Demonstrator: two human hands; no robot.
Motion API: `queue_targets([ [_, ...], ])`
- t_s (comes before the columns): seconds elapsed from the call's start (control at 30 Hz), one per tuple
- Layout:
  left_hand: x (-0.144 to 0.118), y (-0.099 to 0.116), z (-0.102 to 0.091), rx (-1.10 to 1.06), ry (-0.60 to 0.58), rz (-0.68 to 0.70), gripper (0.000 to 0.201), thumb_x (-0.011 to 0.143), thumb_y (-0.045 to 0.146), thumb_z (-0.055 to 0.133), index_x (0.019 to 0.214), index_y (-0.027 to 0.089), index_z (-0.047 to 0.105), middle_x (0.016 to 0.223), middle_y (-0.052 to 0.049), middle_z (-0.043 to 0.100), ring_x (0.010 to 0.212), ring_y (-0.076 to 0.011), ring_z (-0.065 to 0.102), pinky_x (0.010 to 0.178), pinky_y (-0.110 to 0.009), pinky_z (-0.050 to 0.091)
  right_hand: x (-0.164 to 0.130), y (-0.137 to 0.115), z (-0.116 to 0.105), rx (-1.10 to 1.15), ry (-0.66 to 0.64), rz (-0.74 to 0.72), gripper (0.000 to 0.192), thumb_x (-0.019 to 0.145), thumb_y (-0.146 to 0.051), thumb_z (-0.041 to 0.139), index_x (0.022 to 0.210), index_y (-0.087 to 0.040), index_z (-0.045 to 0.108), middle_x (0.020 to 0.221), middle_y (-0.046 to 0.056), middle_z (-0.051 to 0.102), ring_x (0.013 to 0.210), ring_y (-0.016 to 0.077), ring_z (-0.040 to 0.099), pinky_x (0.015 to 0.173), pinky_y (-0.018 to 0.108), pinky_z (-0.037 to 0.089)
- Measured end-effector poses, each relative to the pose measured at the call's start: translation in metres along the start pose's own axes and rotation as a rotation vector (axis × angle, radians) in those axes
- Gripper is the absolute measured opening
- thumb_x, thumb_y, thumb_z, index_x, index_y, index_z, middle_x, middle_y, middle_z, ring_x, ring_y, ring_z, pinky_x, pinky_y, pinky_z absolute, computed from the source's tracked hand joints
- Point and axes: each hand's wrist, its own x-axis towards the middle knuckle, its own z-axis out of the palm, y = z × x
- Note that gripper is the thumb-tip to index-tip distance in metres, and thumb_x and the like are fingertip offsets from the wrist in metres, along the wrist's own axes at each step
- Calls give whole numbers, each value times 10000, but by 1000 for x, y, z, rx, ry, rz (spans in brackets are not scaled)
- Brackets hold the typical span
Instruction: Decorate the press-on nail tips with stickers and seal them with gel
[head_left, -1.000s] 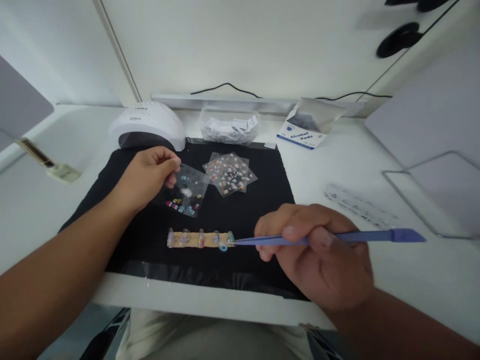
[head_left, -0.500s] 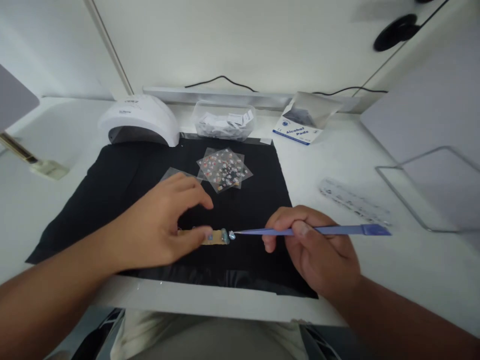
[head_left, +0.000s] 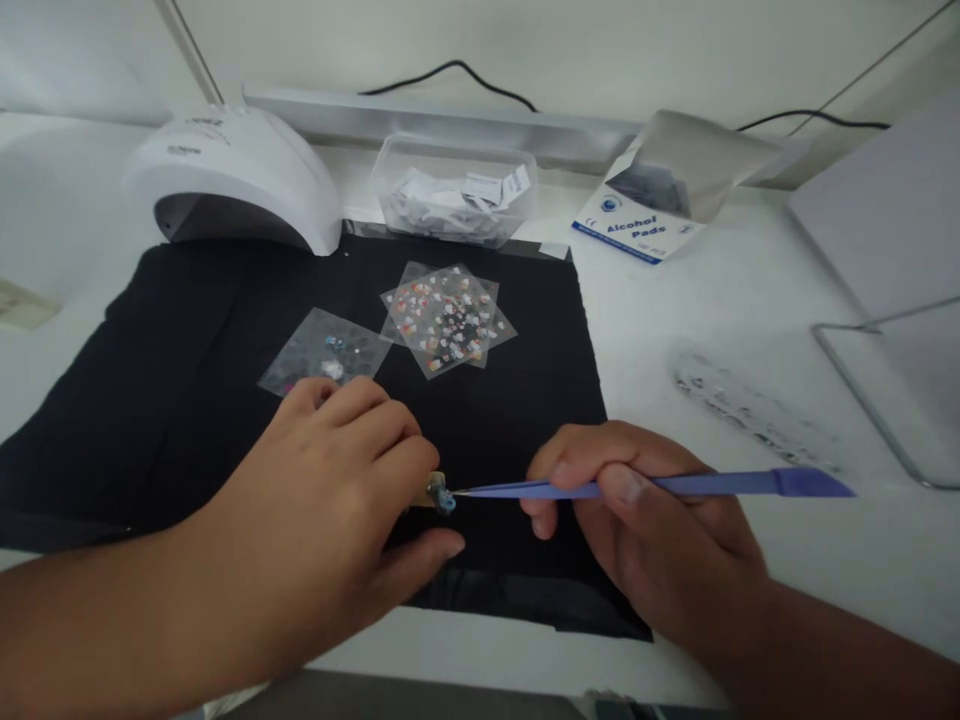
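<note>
My right hand (head_left: 637,510) holds slim blue-purple tweezers (head_left: 690,484) between thumb and fingers, pointing left. Their thin metal tip touches or nearly touches a small shiny blue piece (head_left: 445,500) at the end of a tan strip (head_left: 421,498). It looks like a decorated nail tip, though it is too small to be sure. My left hand (head_left: 337,490) curls its fingers over the strip, with the thumb apart on the near side. Most of the strip is hidden beneath that hand. Just beyond the left knuckles lies a clear sheet of small decorations (head_left: 319,345).
A black mat (head_left: 525,420) covers part of the white table. Overlapping clear sticker sheets (head_left: 450,315) lie on it. Behind stand a white nail lamp (head_left: 247,165), a clear box of white packets (head_left: 397,215) and an alcohol pads box (head_left: 637,225). Right lies a clear strip (head_left: 750,405).
My left hand has turned, its fingers coming down over the strip and its thumb moving off toward me. The tweezers stay at the blue piece. The whole view has moved closer.
</note>
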Motion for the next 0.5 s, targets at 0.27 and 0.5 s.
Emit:
queue_targets([
  [0.27, 1, 0, -1, 16, 0, 36, 140, 915, 270, 577, 854, 199, 682, 851, -51, 681, 854, -290, 573, 721, -458, 372, -1, 1, -1, -7, -14, 12, 231, 971, -267, 537, 866, -206, 733, 697, 26, 692, 556, 138, 629, 505, 270, 519],
  [0.5, 0, -2, 0, 12, 21, 63, 129, 919, 262, 588, 887, 208, 701, 878, -40, 701, 862, -268, 581, 736, -447, 371, -4, 1, 0, -30, -26, 52, 242, 975, -265, 512, 866, -207, 720, 718, 39, 687, 576, 152, 619, 521, 298, 506],
])
